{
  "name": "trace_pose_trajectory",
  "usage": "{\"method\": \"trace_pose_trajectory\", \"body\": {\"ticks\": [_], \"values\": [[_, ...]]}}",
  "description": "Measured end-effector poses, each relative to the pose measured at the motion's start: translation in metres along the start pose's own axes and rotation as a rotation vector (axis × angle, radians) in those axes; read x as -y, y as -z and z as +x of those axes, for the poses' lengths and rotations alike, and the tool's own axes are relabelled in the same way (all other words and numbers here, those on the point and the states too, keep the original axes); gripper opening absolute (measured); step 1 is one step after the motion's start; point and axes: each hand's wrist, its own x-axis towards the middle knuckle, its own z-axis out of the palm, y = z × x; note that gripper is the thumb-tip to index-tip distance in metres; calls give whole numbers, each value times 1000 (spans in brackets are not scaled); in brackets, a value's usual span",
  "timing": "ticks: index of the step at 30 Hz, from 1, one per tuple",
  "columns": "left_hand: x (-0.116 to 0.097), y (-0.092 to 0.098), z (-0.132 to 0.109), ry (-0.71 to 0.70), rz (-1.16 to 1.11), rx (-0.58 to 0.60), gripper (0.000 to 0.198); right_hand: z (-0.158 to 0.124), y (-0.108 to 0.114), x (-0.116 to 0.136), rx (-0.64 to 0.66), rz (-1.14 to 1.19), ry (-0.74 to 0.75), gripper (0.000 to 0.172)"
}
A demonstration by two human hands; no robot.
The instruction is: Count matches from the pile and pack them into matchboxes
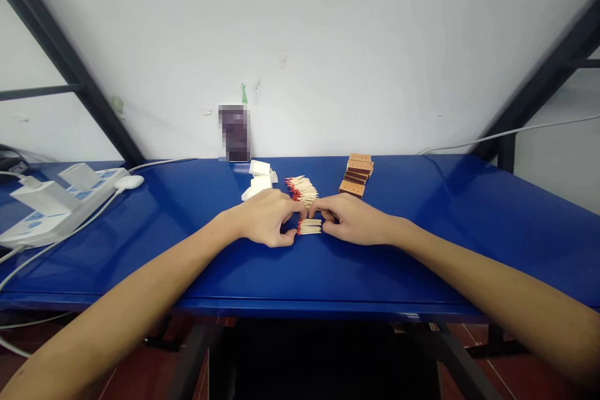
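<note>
A short row of red-headed matches [310,227] lies on the blue table, heads pointing left. At its left end is my left hand [269,215], thumb and index finger apart, the fingertips close to the match heads. My right hand [354,219] is at the other end, its index fingertip by the top edge of the row and its thumb by the bare stick ends. Just beyond the fingertips lies a larger heap of loose matches [302,190]. Whether the fingertips touch any matches is hard to tell.
White matchbox trays [260,184] lie behind my left hand. Several brown-and-orange matchbox sleeves [357,174] are piled behind my right hand. A dark pixelated upright object [235,133] leans on the wall. A white power strip [60,206] with plugs and cables occupies the left side.
</note>
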Motion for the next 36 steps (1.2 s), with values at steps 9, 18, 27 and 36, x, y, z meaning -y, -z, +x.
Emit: {"method": "trace_pose_trajectory", "body": {"ticks": [9,18,27,36], "values": [[0,-1,1,9,29,-7,14,0,-2,0,-24,-10,4,18],[2,0,0,-5,13,-2,18,-1,-1,0,-16,-1,14,18],[7,-3,2,-6,83,-113,21,-2,3,8,13,-5,-30,17],[15,-2,2,52,190,-270,25,-4,0,11,24,-52,-13,16]]}}
